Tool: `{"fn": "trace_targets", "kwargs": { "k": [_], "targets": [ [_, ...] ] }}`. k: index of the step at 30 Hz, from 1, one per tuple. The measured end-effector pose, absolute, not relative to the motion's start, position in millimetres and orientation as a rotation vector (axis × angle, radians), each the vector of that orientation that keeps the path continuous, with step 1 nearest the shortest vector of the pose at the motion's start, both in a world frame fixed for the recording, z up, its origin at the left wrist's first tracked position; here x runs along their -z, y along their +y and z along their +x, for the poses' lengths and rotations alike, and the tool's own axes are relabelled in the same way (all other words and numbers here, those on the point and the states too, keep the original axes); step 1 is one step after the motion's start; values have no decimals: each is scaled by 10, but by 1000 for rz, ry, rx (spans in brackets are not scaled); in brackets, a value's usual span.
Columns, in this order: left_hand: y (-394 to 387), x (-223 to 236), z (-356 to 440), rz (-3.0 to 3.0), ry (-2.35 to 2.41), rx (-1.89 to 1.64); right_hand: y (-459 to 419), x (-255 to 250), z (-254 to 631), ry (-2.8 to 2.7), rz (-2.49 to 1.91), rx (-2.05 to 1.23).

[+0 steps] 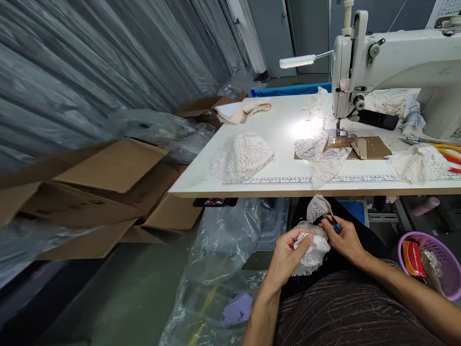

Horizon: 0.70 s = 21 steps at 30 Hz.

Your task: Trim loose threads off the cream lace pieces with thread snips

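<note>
Over the lap, my left hand (291,252) is closed with thumb and fingers pinching a piece of white lace fabric (312,250). My right hand (344,239) is closed around small thread snips (335,225) with blue on the handle, right beside the lace. A further scalloped lace piece (318,207) rises just beyond the snips, below the table edge. Whether the blades touch a thread is too small to tell. On the table above the hands, more lace (320,154) lies partly under the sewing machine's needle area, its pointed end reaching the front edge.
A white sewing machine (396,57) stands on the table (194,185). Stacked lace cups (248,156) lie left, a lace piece (419,163) and scissors right, with a dark phone (378,119) behind. Open cardboard boxes (111,168), clear plastic (201,259) and a purple basket (452,269) surround the seat.
</note>
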State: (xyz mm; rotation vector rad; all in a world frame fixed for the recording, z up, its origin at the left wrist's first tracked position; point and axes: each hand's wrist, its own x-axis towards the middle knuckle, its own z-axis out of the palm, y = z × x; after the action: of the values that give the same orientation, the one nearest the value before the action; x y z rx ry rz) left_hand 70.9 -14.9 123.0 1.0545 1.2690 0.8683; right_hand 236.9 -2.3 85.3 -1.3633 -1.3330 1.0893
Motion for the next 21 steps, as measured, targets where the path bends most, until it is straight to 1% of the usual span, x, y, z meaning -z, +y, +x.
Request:
{"fn": "trace_targets", "kwargs": {
  "k": [4,7,9,12,15,18,21],
  "targets": [
    [-160,-1238,703,1119,1287,-847,201,-890,2381,-1152,-1300,-1188],
    [-149,-1257,670,1163,1311,-838,288,-986,2374,-1201,-1221,-1197],
    [-112,-1304,630,1251,1334,-873,252,-1058,2375,-1287,-1206,-1127],
    [-15,-1413,567,1462,1337,-998,82,-1178,2405,-1479,-1154,-935],
    [92,-1476,556,1578,1184,-1046,-136,-1309,2462,-1696,-986,-905],
    [153,-1418,619,1532,898,-948,-300,-1411,2518,-1829,-846,-959],
    [146,-1296,695,1423,716,-868,-362,-1453,2567,-1856,-836,-977]
  ]
}}
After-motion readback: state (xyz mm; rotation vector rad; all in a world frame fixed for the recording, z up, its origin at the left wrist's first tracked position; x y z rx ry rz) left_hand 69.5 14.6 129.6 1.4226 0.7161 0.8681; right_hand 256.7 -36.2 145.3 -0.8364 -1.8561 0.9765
